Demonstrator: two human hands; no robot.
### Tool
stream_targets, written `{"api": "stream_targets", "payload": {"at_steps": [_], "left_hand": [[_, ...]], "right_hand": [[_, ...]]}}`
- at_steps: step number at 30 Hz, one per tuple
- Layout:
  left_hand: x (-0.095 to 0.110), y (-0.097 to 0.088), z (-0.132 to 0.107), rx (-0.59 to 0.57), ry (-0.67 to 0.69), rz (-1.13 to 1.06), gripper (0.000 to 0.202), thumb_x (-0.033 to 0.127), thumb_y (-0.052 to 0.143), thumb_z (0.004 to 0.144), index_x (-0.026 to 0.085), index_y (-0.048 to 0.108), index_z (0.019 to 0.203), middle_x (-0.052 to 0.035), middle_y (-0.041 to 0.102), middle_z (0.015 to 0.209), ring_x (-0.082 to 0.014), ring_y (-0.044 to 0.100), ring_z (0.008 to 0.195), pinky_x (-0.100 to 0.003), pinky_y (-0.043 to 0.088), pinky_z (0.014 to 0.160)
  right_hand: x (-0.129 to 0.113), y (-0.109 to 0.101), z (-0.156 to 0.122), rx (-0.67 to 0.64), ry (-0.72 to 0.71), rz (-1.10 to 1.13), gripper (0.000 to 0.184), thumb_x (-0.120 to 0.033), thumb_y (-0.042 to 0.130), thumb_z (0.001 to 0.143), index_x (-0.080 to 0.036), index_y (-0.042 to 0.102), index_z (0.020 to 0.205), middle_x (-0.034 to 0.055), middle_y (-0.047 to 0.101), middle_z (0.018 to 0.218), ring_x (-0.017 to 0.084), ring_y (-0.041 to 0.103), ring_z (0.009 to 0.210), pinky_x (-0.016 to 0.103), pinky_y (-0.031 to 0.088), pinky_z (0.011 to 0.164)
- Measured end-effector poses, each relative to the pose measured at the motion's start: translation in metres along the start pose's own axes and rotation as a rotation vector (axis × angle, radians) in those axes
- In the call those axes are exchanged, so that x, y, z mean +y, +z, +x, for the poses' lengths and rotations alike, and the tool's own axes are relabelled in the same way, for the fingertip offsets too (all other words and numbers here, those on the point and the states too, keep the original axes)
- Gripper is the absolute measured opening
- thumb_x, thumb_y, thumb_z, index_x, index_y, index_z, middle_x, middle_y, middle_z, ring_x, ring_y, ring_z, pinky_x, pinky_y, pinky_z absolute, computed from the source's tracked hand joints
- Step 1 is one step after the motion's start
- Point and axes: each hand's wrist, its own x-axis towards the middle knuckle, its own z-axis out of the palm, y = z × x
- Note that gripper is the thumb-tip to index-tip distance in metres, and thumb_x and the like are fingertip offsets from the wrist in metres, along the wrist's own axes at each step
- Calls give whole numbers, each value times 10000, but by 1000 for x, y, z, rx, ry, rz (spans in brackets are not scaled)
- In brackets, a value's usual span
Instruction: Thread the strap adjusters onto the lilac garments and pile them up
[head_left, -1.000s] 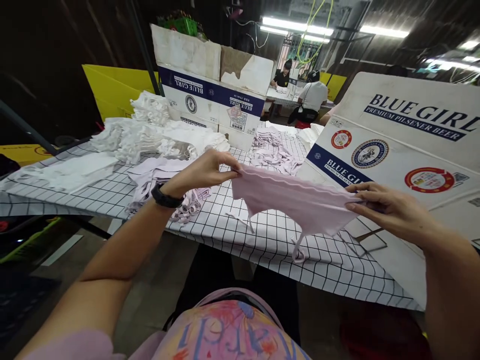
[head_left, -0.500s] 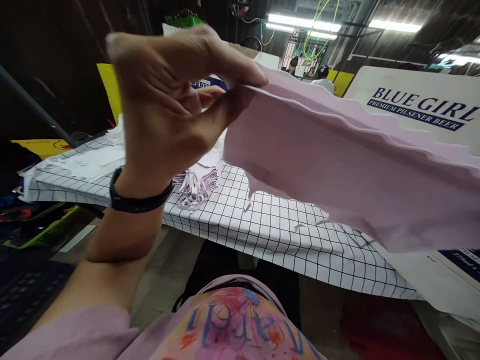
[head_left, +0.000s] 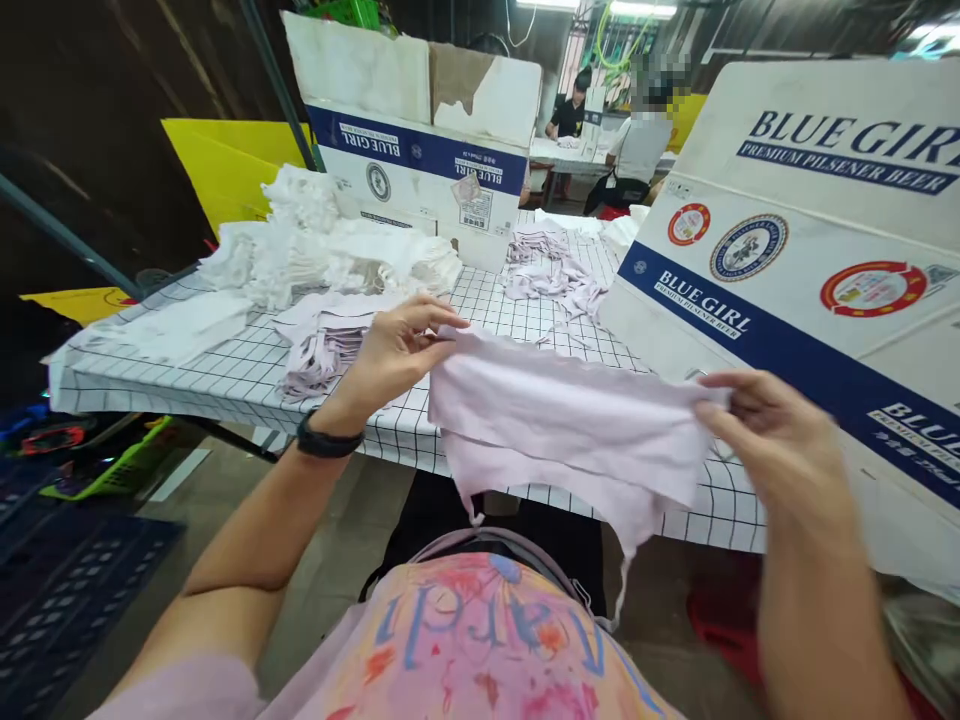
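A pale lilac garment piece (head_left: 562, 410) with thin straps hangs stretched between my two hands, over the front edge of the table. My left hand (head_left: 401, 350), with a black band at the wrist, pinches its upper left corner. At the upper right corner my right hand (head_left: 772, 430) grips the cloth between thumb and fingers. The lower edge is curved, and a strap dangles at each lower corner. Beside my left hand lies a stack of lilac garment pieces (head_left: 322, 340) with their straps bunched at the front.
White garments (head_left: 322, 240) are heaped at the left on the checked tablecloth (head_left: 480, 300). More lilac pieces (head_left: 555, 270) lie further back. Cardboard beer boxes stand behind (head_left: 480, 150) and at the right (head_left: 810, 240). Two people sit at a table in the background.
Both hands have come down with the lilac garment piece, which was held up close to the camera. My right hand has come into view, and the cloth now hangs lower and farther off.
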Motion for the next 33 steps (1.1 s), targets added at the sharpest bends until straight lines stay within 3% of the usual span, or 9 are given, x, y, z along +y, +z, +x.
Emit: {"api": "stream_targets", "payload": {"at_steps": [2, 6, 11, 14, 17, 21, 23, 28, 33], "left_hand": [[-48, 21, 8, -72, -151, 1, 291, 215, 739, 795, 173, 764, 1082, -67, 739, 1071, -160, 686, 912, -267, 589, 777], [-132, 63, 22, -133, -402, 179, 361, 152, 717, 684, 119, 761, 1041, -85, 760, 1007, -184, 681, 859, -308, 568, 820], [-179, 88, 30, -148, -456, 273, 374, 166, 685, 691, 146, 751, 1059, -68, 736, 1029, -200, 667, 857, -338, 565, 851], [-186, 91, 31, -172, -455, 296, 422, 175, 706, 703, 160, 731, 1124, -76, 690, 1109, -213, 656, 897, -369, 566, 898], [-187, 93, 26, -188, -381, 418, 533, 193, 743, 726, 137, 678, 1252, -139, 596, 1261, -292, 618, 1103, -458, 524, 1024], [-180, 94, 4, -333, -169, 572, 481, 358, 649, 922, 195, 599, 1372, -150, 523, 1421, -351, 467, 1372, -560, 410, 1158], [-174, 93, -11, -461, -107, 560, 539, 456, 567, 992, 210, 514, 1468, -154, 450, 1545, -341, 385, 1474, -564, 337, 1220], [-156, 95, -39, -733, -27, 515, 576, 527, 369, 1074, 245, 383, 1576, -113, 282, 1691, -272, 235, 1582, -555, 196, 1291], [-144, 101, -46, -730, 7, 661, 540, 505, 365, 1082, 300, 371, 1582, -75, 296, 1684, -312, 230, 1580, -738, -23, 1229]], "right_hand": [[40, 39, 27, -129, 109, 11, 423, -345, 758, 772, -197, 677, 1160, 4, 642, 762, 160, 606, 700, 259, 480, 605], [118, 98, 67, -153, 156, -222, 400, -318, 642, 727, -158, 665, 1093, 1, 646, 702, 169, 601, 621, 284, 471, 596], [158, 127, 92, -145, 126, -329, 366, -268, 584, 747, -181, 683, 1088, 31, 702, 768, 205, 656, 692, 356, 536, 758], [163, 130, 100, -122, 94, -394, 406, -241, 521, 820, -166, 672, 1190, 109, 748, 989, 253, 700, 891, 413, 546, 899], [165, 131, 95, -91, 47, -460, 450, -206, 449, 877, -148, 655, 1272, 176, 686, 1283, 302, 623, 1213, 487, 465, 1083], [171, 128, 64, -248, -90, -645, 492, -279, 379, 990, -187, 578, 1430, 136, 530, 1543, 296, 445, 1456, 550, 347, 1187], [178, 121, 48, -319, -97, -773, 512, -295, 321, 1028, -209, 527, 1488, 113, 484, 1587, 303, 386, 1504, 618, 299, 1187], [185, 97, 30, -206, 21, -892, 518, -258, 287, 1037, -211, 528, 1493, 131, 449, 1608, 312, 342, 1532, 650, 277, 1173], [162, 100, 15, -300, -82, -875, 534, -298, 288, 1063, -232, 413, 1578, 93, 369, 1657, 287, 234, 1577, 642, 227, 1210]]}}
